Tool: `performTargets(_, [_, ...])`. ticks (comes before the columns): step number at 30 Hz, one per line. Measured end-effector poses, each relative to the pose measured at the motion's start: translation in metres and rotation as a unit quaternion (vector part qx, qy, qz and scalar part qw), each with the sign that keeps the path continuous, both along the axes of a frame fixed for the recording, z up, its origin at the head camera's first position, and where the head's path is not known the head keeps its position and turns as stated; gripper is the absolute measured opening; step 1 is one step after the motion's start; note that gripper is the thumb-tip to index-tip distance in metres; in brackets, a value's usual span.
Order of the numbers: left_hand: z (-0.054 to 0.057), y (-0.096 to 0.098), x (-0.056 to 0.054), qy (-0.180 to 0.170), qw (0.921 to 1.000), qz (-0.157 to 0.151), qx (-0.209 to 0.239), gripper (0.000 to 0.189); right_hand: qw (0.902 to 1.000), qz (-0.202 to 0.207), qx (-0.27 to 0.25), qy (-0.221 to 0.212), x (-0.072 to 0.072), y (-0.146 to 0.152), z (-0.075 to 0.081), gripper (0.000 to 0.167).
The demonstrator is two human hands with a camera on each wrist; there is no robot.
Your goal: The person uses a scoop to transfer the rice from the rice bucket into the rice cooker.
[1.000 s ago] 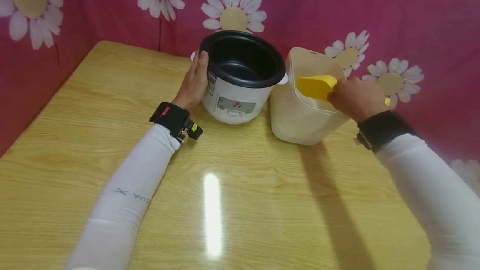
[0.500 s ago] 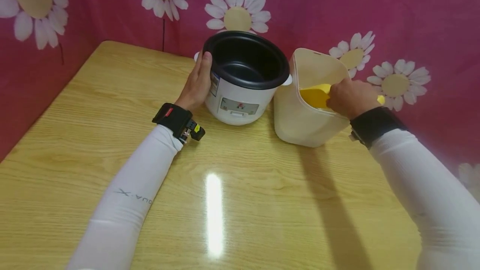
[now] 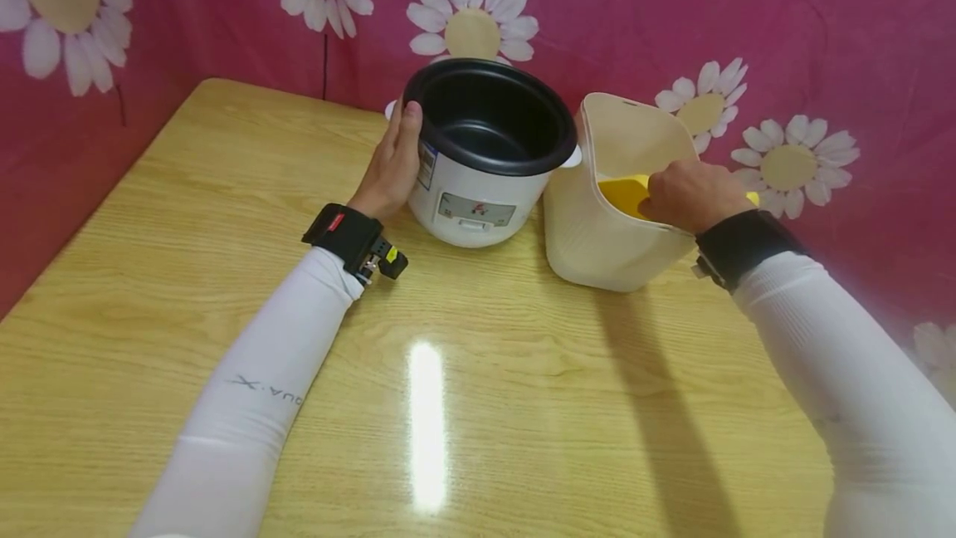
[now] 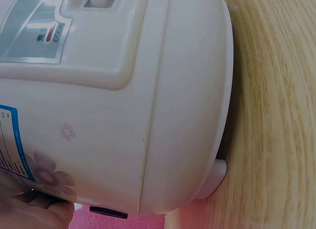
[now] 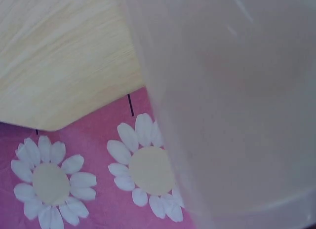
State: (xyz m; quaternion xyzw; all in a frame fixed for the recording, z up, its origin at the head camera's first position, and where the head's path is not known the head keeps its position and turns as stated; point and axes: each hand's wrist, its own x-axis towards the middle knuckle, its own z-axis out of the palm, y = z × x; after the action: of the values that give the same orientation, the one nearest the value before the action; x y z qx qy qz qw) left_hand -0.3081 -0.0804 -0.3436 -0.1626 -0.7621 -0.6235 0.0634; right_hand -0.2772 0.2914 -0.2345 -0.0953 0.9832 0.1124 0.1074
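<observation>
Rice cooker (image 3: 485,188) stands near the back edge of the table (image 3: 224,289), its black inner pot (image 3: 485,138) uncovered; cream bin (image 3: 608,251) stands just to its right, also near that back edge. Left hand (image 3: 390,163): fingers extended rather than curled, laid against the cooker's left side with the thumb at the rim; nothing grasped. Right hand (image 3: 695,196): fingers closed round the handle of a yellow scoop (image 3: 623,192), whose blade dips into the bin's mouth; depth and contents hidden by the wall and knuckles. Main risk, in my judgement: the bin. Neither hand braces it, so a scoop edge or knuckle catching its wall on a lift could drag or tip it. Second: spillage into the narrow gap between the two vessels, should the blade roll while crossing the rims. Third: the cooker's side tab sits so close to the bin (contact cannot be told) that a hard push from the left hand, which bears on one side only, could jostle both.
</observation>
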Motion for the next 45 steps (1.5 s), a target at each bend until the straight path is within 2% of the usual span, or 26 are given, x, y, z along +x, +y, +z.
performTargets(4, [0.0, -0.001, 0.0, 0.002, 1.0, -0.001, 0.002, 0.059, 0.9985, -0.031, -0.031, -0.034, -0.002, 0.0, -0.002, 0.025])
performTargets(6, [0.0, -0.001, 0.0, 0.006, 1.0, -0.004, 0.005, 0.059, 0.9978, -0.034, -0.033, -0.047, -0.005, 0.001, -0.003, 0.027])
performTargets(9, [0.0, -0.001, 0.0, 0.013, 0.9998, -0.009, 0.01, 0.059, 0.997, -0.026, -0.03, -0.066, -0.009, 0.002, -0.004, 0.032])
performTargets(11, [0.0, -0.001, -0.001, 0.016, 0.9998, -0.009, 0.011, 0.059, 0.9968, -0.006, -0.018, -0.078, -0.012, 0.002, -0.005, 0.037])
performTargets(14, [-0.001, -0.001, -0.001, 0.017, 0.9998, -0.01, 0.009, 0.059, 0.9945, -0.005, -0.021, -0.102, -0.017, 0.002, -0.005, 0.041])
performTargets(21, [0.001, -0.001, -0.002, 0.019, 0.9997, -0.01, 0.008, 0.059, 0.9853, -0.064, -0.051, -0.15, -0.018, 0.003, -0.001, 0.04])
performTargets(25, [0.001, -0.002, 0.0, 0.014, 0.9997, -0.014, 0.01, 0.058, 0.9834, -0.074, -0.052, -0.158, -0.018, 0.004, -0.001, 0.041])
performTargets(28, [0.0, -0.001, 0.001, 0.011, 0.9998, -0.014, 0.01, 0.059, 0.9753, -0.111, -0.086, -0.171, -0.018, 0.005, -0.001, 0.041])
performTargets(32, [-0.001, -0.001, 0.0, 0.015, 0.9998, -0.009, 0.008, 0.059, 0.9592, -0.153, -0.133, -0.197, -0.019, 0.006, 0.0, 0.046])
performTargets(35, [-0.002, -0.001, -0.001, 0.016, 0.9998, -0.006, 0.006, 0.06, 0.9555, -0.148, -0.135, -0.216, -0.022, 0.008, 0.001, 0.049])
performTargets(37, [-0.003, -0.001, -0.001, 0.017, 0.9998, -0.004, 0.005, 0.061, 0.9575, -0.133, -0.121, -0.226, -0.024, 0.009, 0.002, 0.05])
performTargets(40, [-0.003, -0.001, -0.001, 0.017, 0.9998, -0.004, 0.005, 0.061, 0.9563, -0.131, -0.114, -0.236, -0.026, 0.01, 0.002, 0.052])
performTargets(45, [-0.004, -0.001, -0.002, 0.016, 0.9999, -0.002, 0.005, 0.06, 0.9451, -0.165, -0.135, -0.248, -0.028, 0.011, 0.001, 0.056])
